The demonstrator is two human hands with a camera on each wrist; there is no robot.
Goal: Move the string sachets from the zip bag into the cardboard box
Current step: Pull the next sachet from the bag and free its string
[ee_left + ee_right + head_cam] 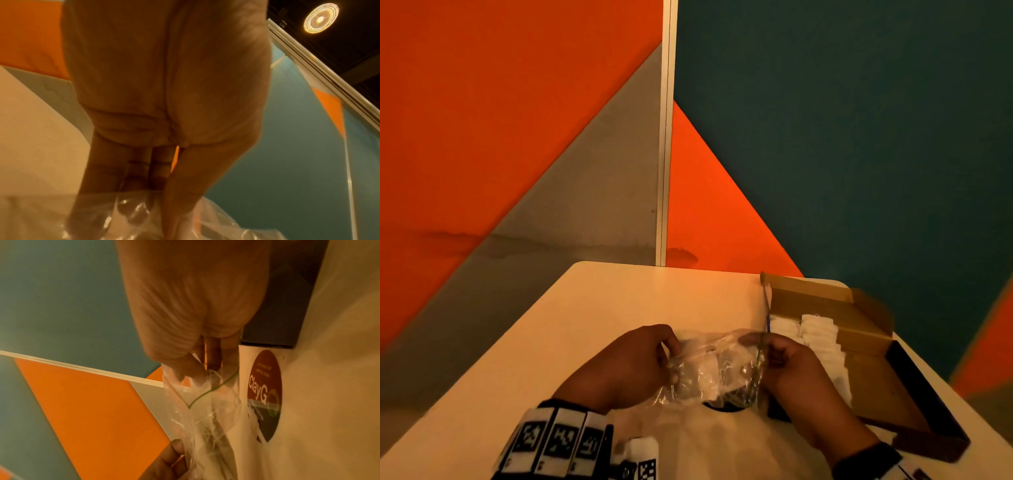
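A clear zip bag with white string sachets inside hangs above the table between both hands. My left hand grips the bag's left end, fingers curled round the plastic. At the bag's green-lined mouth, my right hand pinches the rim, its fingers reaching into the opening. Just right of the hands lies the open cardboard box, where several white sachets stand in a row.
The pale table ends at orange, grey and teal partition walls behind. A round dark sticker reading "ClayG" sits on the table beneath the bag. The box's dark flap lies open toward the right edge.
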